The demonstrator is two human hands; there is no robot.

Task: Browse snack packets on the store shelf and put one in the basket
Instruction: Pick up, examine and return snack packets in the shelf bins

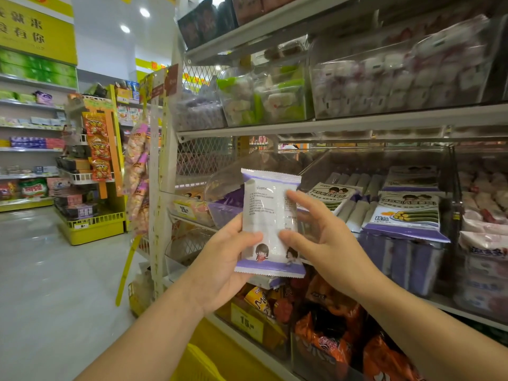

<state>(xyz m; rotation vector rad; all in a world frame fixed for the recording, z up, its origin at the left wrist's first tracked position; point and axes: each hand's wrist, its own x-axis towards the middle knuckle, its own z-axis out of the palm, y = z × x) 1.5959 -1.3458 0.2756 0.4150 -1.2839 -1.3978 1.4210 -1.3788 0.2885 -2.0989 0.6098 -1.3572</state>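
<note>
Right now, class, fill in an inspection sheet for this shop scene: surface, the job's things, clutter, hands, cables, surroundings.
Surface: shelf stacked with clear bins of wrapped snacks.
Job's things: white and purple snack packet held up in front of the shelf, printed back facing the camera; yellow basket at the bottom edge, only partly in view.
Clutter: orange packets in the lower bin; hanging snack strips on the shelf end.
Hands: left hand grips the packet's lower left; right hand fingers rest on its right side.
Cables: nothing seen.
Surroundings: shop aisle with pale floor and further shelving.
</note>
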